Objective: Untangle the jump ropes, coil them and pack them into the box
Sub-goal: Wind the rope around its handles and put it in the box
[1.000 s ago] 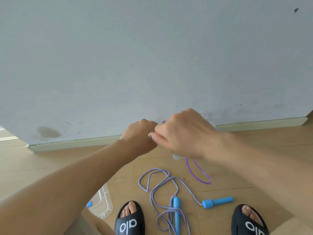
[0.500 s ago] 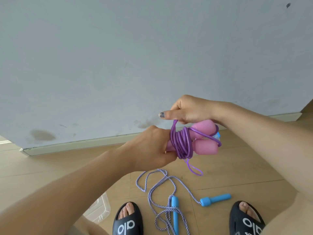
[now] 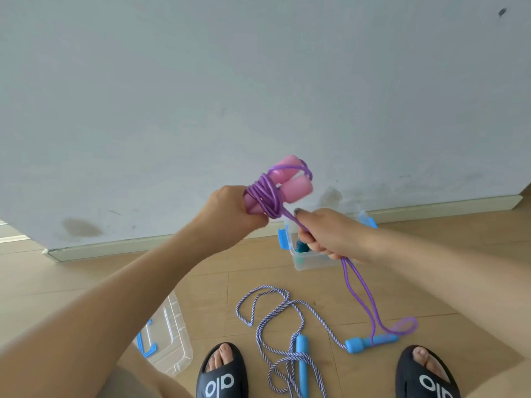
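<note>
Left hand [image 3: 230,214] grips the lower ends of the two pink handles [image 3: 287,182], held side by side and tilted up toward 1 o'clock; the purple rope [image 3: 267,196] is wound in several turns around their middle. Right hand [image 3: 330,234], at 4 o'clock from the bundle, has its fingers curled around the free length of the same rope, which runs taut from the coil into the fist, then hangs as a doubled loop down to the wooden floor [image 3: 86,282]. Clear box with blue latches [image 3: 304,261] sits on the floor by the wall, partly behind the right hand. Striped rope with blue handles [image 3: 287,311] lies loose at 6 o'clock, between two black slides. Clear lid [image 3: 172,337] lies at 7 o'clock.
</note>
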Motion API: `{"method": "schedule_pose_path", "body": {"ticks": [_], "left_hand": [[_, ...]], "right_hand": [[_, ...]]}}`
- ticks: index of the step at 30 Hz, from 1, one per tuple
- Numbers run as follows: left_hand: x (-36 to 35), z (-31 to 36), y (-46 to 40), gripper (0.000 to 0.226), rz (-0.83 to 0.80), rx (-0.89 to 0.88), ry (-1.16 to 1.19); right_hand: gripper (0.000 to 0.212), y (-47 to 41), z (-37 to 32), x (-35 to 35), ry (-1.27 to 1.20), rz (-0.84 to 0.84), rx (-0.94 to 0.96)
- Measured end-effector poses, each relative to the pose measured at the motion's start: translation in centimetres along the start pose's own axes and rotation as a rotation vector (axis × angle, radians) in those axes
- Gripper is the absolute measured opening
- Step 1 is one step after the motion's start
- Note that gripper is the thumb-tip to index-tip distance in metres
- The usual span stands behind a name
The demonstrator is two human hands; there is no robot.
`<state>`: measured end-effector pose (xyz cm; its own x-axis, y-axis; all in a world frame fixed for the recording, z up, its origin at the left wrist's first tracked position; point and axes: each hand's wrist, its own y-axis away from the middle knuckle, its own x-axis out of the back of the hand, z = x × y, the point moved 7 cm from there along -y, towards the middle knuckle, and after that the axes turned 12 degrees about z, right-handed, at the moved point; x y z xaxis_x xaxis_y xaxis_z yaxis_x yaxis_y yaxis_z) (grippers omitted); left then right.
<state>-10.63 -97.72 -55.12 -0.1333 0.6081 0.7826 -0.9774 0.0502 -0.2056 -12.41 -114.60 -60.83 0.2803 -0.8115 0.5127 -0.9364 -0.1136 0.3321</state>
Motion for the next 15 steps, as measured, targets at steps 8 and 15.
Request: {"method": "schedule_pose_path", "body": {"ticks": [8, 15], "left_hand": [[-0.5, -2.6, -1.0, 0.024, -0.011, -0.016, -0.317], [-1.8, 1.0, 0.9, 0.021, -0.074, -0.317, -0.412]], "right_hand": [[0.049, 4.7, -4.4, 0.6, 0.684, 0.247, 0.443], [0.058, 4.5, -9.3, 7.3, 0.624, 0.628, 0.725]]}}
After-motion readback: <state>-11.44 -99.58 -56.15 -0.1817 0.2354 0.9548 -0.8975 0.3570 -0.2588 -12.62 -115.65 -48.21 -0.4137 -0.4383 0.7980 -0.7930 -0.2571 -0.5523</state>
